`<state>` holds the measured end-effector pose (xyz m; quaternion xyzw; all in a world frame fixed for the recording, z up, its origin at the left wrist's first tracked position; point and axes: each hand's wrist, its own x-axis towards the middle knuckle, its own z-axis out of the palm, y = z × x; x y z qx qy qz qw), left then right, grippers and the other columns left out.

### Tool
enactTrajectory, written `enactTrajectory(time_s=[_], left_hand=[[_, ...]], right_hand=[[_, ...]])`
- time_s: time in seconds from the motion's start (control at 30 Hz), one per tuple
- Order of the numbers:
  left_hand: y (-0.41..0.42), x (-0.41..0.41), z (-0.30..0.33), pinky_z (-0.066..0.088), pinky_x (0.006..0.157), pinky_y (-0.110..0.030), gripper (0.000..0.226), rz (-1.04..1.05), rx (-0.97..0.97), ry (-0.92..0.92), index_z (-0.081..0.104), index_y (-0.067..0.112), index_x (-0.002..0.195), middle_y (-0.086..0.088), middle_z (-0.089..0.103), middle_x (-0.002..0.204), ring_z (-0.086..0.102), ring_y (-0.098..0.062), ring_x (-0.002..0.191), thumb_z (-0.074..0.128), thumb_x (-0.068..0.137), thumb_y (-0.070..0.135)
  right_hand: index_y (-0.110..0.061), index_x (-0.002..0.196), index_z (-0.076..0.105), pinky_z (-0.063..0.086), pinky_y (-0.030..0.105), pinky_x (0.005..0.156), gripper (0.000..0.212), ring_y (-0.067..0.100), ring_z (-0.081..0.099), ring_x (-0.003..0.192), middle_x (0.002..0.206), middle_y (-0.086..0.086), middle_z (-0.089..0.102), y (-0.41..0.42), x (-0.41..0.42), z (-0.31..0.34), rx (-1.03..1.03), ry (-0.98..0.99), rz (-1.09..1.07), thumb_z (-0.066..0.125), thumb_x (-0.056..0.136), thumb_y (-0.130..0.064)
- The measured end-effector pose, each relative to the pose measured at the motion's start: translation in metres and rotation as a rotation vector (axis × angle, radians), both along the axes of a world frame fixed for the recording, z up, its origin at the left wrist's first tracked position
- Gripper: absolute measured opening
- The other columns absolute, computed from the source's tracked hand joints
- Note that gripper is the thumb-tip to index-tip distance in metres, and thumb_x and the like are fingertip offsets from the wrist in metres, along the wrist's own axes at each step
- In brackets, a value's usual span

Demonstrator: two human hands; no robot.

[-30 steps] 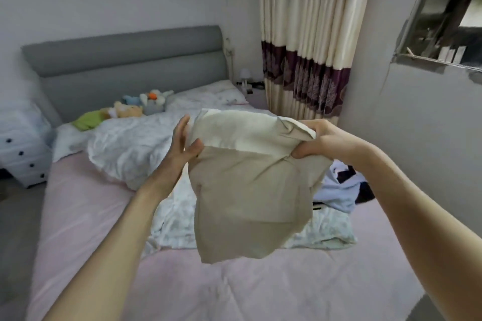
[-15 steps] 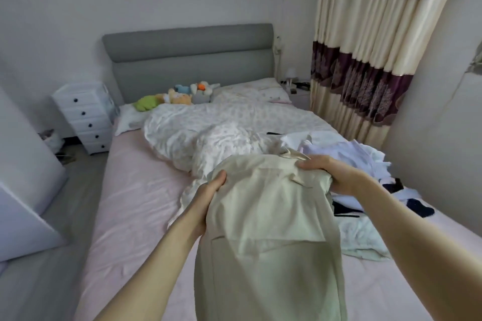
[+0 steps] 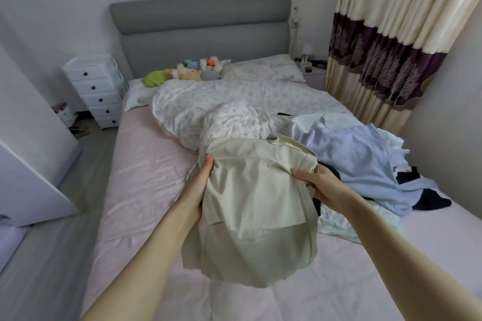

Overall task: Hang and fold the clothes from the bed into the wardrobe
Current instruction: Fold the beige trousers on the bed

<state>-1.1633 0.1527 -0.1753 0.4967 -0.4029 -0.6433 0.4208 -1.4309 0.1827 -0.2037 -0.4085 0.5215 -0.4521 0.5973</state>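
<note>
A beige garment (image 3: 250, 211), folded over, hangs in front of me above the pink sheet of the bed (image 3: 146, 190). My left hand (image 3: 199, 185) grips its left edge, thumb on top. At the garment's right edge my right hand (image 3: 317, 185) holds it, thumb on the cloth and fingers behind. A pile of clothes (image 3: 360, 164), pale blue, white and dark, lies on the bed to the right. No wardrobe can be made out for certain.
A crumpled floral duvet (image 3: 221, 109) fills the middle of the bed, with soft toys (image 3: 187, 72) by the grey headboard (image 3: 203, 31). A white drawer unit (image 3: 95, 88) stands left. A white panel (image 3: 28, 177) juts in at far left. Striped curtains (image 3: 391, 41) hang right.
My view has swung left and down towards the bed. Both hands have lowered the beige garment from chest height to just above the sheet, keeping hold of its two edges.
</note>
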Motion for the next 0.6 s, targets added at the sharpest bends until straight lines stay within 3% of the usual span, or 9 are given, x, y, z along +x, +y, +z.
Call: enactTrajectory(time_s=[0.1,0.17,0.27,0.3,0.33,0.37,0.43,0.6], left_hand=[[-0.006,0.002,0.002,0.053,0.065,-0.023,0.031,-0.028,0.037,-0.022,0.063,0.026,0.107,0.004,0.074,0.097,0.07,-0.011,0.087,0.045,0.095,0.048],[-0.009,0.008,-0.001,0.053,0.056,-0.019,0.032,-0.062,0.142,-0.034,0.066,0.019,0.103,0.003,0.075,0.088,0.071,-0.01,0.076,0.046,0.096,0.044],[-0.011,0.017,-0.02,0.055,0.054,-0.023,0.031,-0.107,0.343,-0.065,0.067,0.014,0.103,-0.002,0.074,0.086,0.071,-0.016,0.074,0.053,0.094,0.041],[-0.011,0.017,-0.028,0.055,0.058,-0.026,0.031,-0.118,0.406,-0.066,0.067,0.014,0.105,-0.004,0.074,0.089,0.07,-0.018,0.078,0.055,0.093,0.04],[-0.012,0.016,-0.036,0.055,0.062,-0.028,0.031,-0.125,0.453,-0.067,0.066,0.014,0.107,-0.005,0.073,0.091,0.068,-0.019,0.081,0.055,0.093,0.04],[-0.013,0.013,-0.044,0.054,0.065,-0.03,0.032,-0.127,0.486,-0.076,0.065,0.014,0.108,-0.006,0.071,0.093,0.067,-0.02,0.082,0.055,0.093,0.04],[-0.026,0.005,-0.056,0.053,0.073,-0.032,0.035,-0.098,0.482,-0.111,0.064,0.013,0.112,-0.007,0.07,0.095,0.065,-0.021,0.085,0.051,0.095,0.041],[-0.078,-0.013,-0.047,0.047,0.098,-0.038,0.041,0.003,0.154,-0.197,0.055,0.012,0.127,-0.007,0.066,0.116,0.062,-0.021,0.107,0.043,0.099,0.039]], right_hand=[[-0.013,0.118,0.06,0.054,0.021,0.063,0.032,0.014,0.07,0.086,0.095,-0.005,0.074,-0.007,0.004,-0.001,-0.039,0.082,-0.148,0.065,0.087,-0.018],[-0.009,0.115,0.062,0.055,0.022,0.061,0.03,0.016,0.071,0.082,0.094,-0.001,0.074,-0.008,0.003,-0.002,0.022,0.13,-0.125,0.064,0.088,-0.02],[0.012,0.118,0.056,0.052,0.047,0.086,0.048,0.045,0.062,0.09,0.119,0.034,0.055,-0.013,0.0,-0.013,0.227,0.238,-0.046,0.067,0.086,-0.022],[0.015,0.118,0.054,0.05,0.047,0.086,0.052,0.043,0.058,0.086,0.119,0.039,0.05,-0.015,0.0,-0.016,0.284,0.291,-0.028,0.068,0.085,-0.022],[0.014,0.115,0.057,0.052,0.047,0.085,0.048,0.037,0.059,0.083,0.114,0.038,0.055,-0.018,0.0,-0.019,0.316,0.328,-0.025,0.068,0.084,-0.021],[0.011,0.11,0.062,0.057,0.041,0.076,0.041,0.032,0.063,0.077,0.103,0.031,0.065,-0.021,0.002,-0.022,0.332,0.34,-0.029,0.068,0.084,-0.02],[0.002,0.104,0.066,0.054,0.026,0.055,0.029,0.021,0.068,0.067,0.081,0.012,0.072,-0.035,0.004,-0.025,0.331,0.319,-0.061,0.068,0.085,-0.02],[-0.015,0.095,0.065,0.051,0.024,0.065,0.013,0.012,0.063,0.075,0.09,0.003,0.067,-0.078,0.005,-0.012,0.063,0.285,-0.217,0.062,0.09,-0.027]])
